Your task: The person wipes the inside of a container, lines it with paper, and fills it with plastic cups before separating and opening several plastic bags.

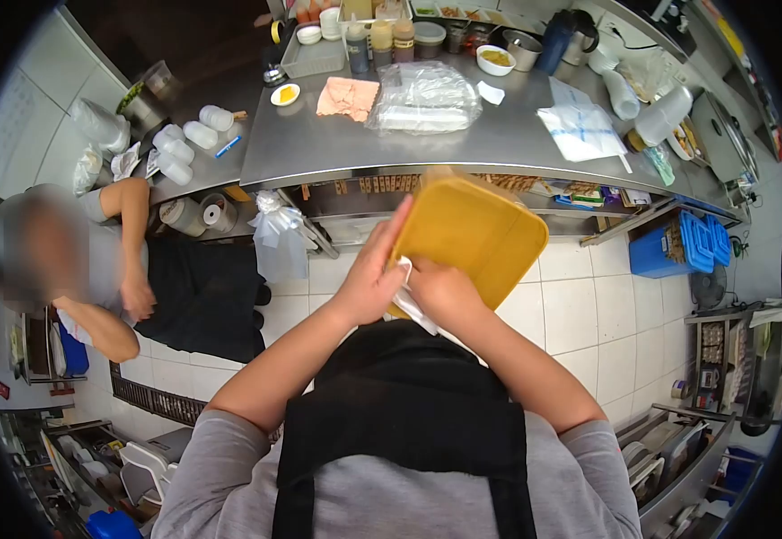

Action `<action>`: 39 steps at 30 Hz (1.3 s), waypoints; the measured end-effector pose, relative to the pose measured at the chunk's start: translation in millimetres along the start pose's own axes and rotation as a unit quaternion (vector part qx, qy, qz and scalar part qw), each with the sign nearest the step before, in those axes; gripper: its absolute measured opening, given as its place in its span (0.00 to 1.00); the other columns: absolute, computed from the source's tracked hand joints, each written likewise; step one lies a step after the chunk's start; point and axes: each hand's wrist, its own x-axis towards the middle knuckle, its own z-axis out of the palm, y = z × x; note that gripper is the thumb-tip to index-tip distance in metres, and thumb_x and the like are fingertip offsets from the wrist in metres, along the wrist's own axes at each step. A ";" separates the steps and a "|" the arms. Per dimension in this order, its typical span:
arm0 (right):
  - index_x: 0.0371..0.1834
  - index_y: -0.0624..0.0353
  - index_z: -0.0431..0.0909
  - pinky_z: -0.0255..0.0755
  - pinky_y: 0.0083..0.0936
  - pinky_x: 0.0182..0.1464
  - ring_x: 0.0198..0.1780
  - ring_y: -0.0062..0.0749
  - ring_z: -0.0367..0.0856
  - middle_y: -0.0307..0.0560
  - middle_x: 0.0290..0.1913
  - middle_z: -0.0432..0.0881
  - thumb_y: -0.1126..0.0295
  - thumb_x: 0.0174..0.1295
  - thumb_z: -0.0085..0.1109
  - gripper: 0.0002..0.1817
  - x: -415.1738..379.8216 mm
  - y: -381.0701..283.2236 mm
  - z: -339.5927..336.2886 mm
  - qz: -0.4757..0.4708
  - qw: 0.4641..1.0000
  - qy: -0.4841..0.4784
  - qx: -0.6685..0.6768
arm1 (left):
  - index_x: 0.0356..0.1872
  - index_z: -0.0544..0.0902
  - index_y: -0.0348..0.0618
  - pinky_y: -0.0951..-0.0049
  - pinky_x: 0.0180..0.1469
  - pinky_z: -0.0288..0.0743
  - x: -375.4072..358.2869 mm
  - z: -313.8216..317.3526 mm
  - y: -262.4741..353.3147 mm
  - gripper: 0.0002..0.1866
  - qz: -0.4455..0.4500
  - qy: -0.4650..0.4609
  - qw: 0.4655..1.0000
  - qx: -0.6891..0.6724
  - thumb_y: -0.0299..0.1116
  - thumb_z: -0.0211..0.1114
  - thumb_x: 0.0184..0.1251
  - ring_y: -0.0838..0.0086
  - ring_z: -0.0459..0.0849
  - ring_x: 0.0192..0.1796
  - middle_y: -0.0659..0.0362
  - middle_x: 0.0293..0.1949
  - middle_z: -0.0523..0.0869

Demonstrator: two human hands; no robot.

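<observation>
A yellow rectangular tray (485, 235) with rounded corners is held up tilted in front of my apron, between me and the steel counter. Along its left edge, my left hand (371, 277) grips it with the fingers behind and the thumb near the front. My right hand (445, 293) is closed on a white cloth or paper wipe (416, 307) at the tray's lower left. Part of the wipe hangs below the fingers. The tray's far edge is slightly blurred.
On the steel counter (319, 157) lie a pink cloth (347, 97), a clear plastic bag (425, 94) and white-blue sheets (579, 124). Sauce bottles (380, 43) stand behind. Another person (95, 256) is at the left. Blue bins (674, 250) sit on the floor at right.
</observation>
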 end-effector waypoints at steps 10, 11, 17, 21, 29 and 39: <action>0.32 0.56 0.76 0.71 0.37 0.48 0.47 0.42 0.75 0.45 0.45 0.77 0.80 0.42 0.61 0.12 -52.3 -20.6 -152.2 -0.035 0.929 0.318 -0.184 | 0.78 0.50 0.45 0.59 0.67 0.59 -3.7 7.1 78.4 0.43 0.186 0.012 0.957 0.221 0.52 0.59 0.71 0.53 0.66 0.64 0.43 0.65 0.65; 0.33 0.57 0.76 0.70 0.37 0.50 0.48 0.41 0.75 0.46 0.47 0.77 0.79 0.45 0.59 0.11 -53.9 -17.4 -140.2 -0.022 0.934 0.297 -0.196 | 0.78 0.50 0.45 0.59 0.67 0.59 -0.3 7.4 82.9 0.43 0.193 0.007 0.955 0.224 0.52 0.59 0.71 0.53 0.66 0.64 0.43 0.65 0.65; 0.38 0.60 0.77 0.74 0.41 0.45 0.47 0.49 0.78 0.53 0.44 0.79 0.80 0.51 0.54 0.10 -58.5 -45.7 -106.5 0.034 0.983 0.170 -0.050 | 0.74 0.62 0.59 0.55 0.63 0.64 12.9 -11.9 88.5 0.38 0.384 0.037 0.888 0.250 0.48 0.67 0.65 0.49 0.69 0.61 0.42 0.63 0.65; 0.43 0.63 0.78 0.74 0.43 0.42 0.43 0.51 0.78 0.54 0.37 0.80 0.84 0.48 0.53 0.16 -9.5 -74.1 -149.7 0.010 0.936 0.349 -0.048 | 0.74 0.62 0.61 0.55 0.63 0.65 7.5 -45.3 98.8 0.37 0.394 0.051 0.895 0.202 0.49 0.67 0.66 0.51 0.68 0.62 0.42 0.65 0.63; 0.33 0.61 0.76 0.74 0.40 0.44 0.44 0.52 0.79 0.52 0.38 0.80 0.88 0.47 0.51 0.12 32.4 -153.7 -117.5 -0.133 0.958 0.097 0.237 | 0.79 0.48 0.56 0.57 0.66 0.60 -14.6 -111.2 71.0 0.40 0.316 0.165 0.928 0.105 0.55 0.55 0.73 0.56 0.67 0.64 0.46 0.66 0.64; 0.50 0.60 0.78 0.73 0.41 0.54 0.56 0.55 0.75 0.59 0.50 0.78 0.83 0.51 0.53 0.21 96.8 -173.2 -78.9 -0.145 0.929 0.303 0.154 | 0.79 0.48 0.53 0.62 0.70 0.56 -12.6 -116.7 75.8 0.41 0.317 0.138 0.937 -0.048 0.56 0.54 0.73 0.60 0.63 0.68 0.49 0.65 0.64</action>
